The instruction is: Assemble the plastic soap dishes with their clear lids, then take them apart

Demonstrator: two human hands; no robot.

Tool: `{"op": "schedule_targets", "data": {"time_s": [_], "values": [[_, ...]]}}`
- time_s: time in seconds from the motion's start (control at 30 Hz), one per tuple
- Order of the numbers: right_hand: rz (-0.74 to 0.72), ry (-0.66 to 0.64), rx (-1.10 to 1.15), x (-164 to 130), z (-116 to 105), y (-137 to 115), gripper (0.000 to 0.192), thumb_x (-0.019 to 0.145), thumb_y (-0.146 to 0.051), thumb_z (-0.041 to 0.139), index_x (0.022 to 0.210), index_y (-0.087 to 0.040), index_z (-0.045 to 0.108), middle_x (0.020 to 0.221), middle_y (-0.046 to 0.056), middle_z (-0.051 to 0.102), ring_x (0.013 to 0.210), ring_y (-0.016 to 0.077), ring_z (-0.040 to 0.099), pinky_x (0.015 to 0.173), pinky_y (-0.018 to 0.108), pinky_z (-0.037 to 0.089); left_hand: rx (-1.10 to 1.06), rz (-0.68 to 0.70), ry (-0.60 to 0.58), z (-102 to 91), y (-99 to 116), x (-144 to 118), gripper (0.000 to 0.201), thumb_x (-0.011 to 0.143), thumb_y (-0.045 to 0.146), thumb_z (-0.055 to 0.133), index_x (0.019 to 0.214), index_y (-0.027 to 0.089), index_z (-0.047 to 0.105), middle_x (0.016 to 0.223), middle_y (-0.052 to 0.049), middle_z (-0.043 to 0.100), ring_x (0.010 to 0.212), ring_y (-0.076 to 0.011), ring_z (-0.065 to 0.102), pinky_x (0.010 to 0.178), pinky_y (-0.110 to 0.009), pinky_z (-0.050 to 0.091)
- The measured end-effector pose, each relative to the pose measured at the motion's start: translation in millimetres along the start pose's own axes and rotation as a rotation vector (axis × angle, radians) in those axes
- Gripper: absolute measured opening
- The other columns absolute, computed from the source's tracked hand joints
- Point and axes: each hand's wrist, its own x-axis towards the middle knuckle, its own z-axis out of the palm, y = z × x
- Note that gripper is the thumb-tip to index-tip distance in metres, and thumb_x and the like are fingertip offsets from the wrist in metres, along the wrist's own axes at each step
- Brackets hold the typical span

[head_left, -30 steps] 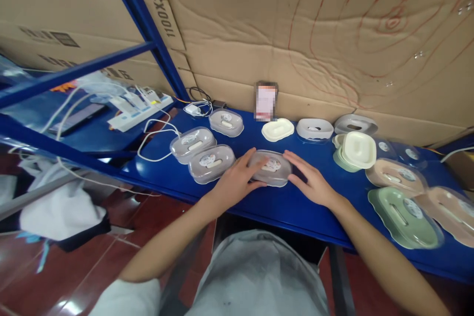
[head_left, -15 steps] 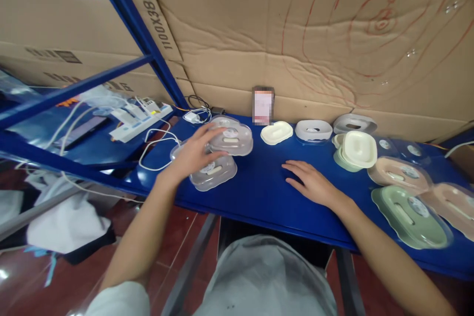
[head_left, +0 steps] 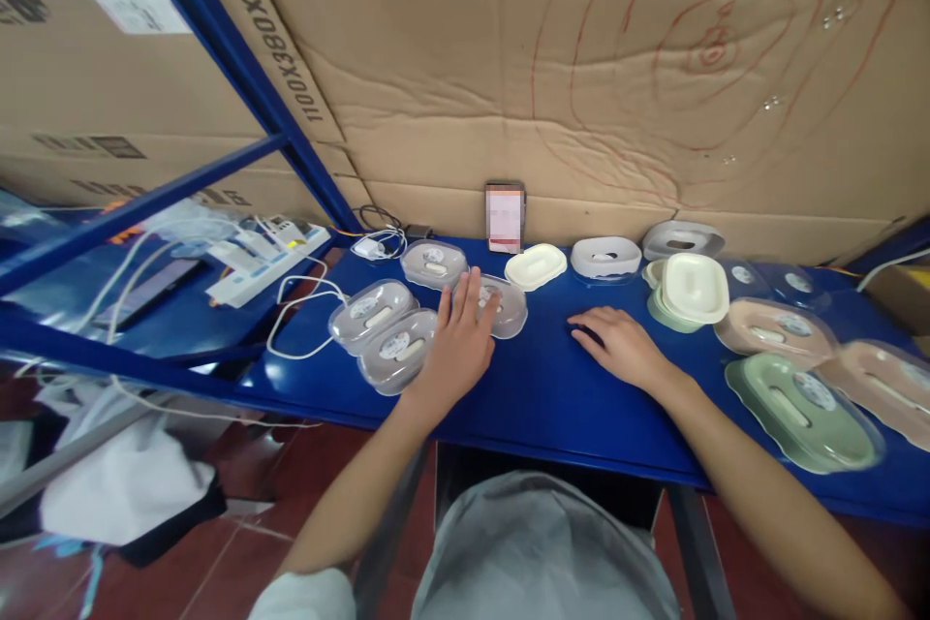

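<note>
In the head view, you are holding your left hand over the left end of a grey container, fingers extended and slightly spread; firm contact cannot be determined. This container is sitting left of centre on the blue table, nearer the rear edge. You are keeping your right hand palm down near the table's middle, fingers close together, slightly bent, thumb apart. Three similar containers are standing toward the left end. A green container is sitting near the front right corner.

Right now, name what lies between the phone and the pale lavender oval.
In the head view, a cream oval piece lies there on the blue tabletop.
</note>
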Motion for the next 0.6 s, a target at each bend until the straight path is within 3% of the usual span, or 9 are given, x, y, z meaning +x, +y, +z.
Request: {"op": "schedule_targets", "data": {"time_s": [0.2, 0.33, 0.47, 0.6], "values": [[0.126, 0.164, -0.1, 17, -4, 22, 0.046, 0.11, -0.037, 0.043, 0.144, -0.015, 0.066, 0.144, 0.021, 0.067, 0.135, 0.0392, 0.06, 0.111, 0.06, 0.049, -0.107, 0.231, -0.107, 15.8, 55, 26, 0.038, 0.101, 0.016, 0.056, 0.138, 0.016, 0.064, 0.15, -0.019, 0.062, 0.136, -0.0368, 0.063, 0.118, -0.057, 0.047], [0.163, 0.232, -0.154, 39, 2, 36, 0.055, 0.108, -0.03, 0.043, 0.159, -0.011, 0.05, 0.161, 0.024, 0.052, 0.15, 0.0419, 0.045, 0.123, 0.066, 0.034, -0.187, 0.281, -0.14, 41.2, 65, 47, 0.025, 0.102, 0.021, 0.058, 0.124, 0.018, 0.07, 0.128, -0.015, 0.07, 0.116, -0.0318, 0.07, 0.104, -0.051, 0.055], [0.161, 0.205, -0.116, 43, 15, 42, 0.051, 0.107, -0.035, 0.049, 0.152, -0.015, 0.06, 0.138, 0.022, 0.067, 0.133, 0.0408, 0.056, 0.117, 0.063, 0.04, -0.294, 0.2, -0.108, 54.0, 54, 51, 0.031, 0.105, 0.022, 0.053, 0.133, 0.019, 0.065, 0.131, -0.014, 0.066, 0.118, -0.0289, 0.069, 0.103, -0.047, 0.058], [0.146, 0.188, -0.038, 36, 12, 39, 0.04, 0.107, -0.043, 0.055, 0.135, -0.022, 0.074, 0.115, 0.015, 0.073, 0.115, 0.0346, 0.064, 0.107, 0.055, 0.049, -0.408, 0.129, -0.065, 49.8, 46, 43, 0.047, 0.104, 0.024, 0.057, 0.151, 0.02, 0.052, 0.149, -0.017, 0.055, 0.136, -0.03, 0.062, 0.114, -0.049, 0.056]]}}
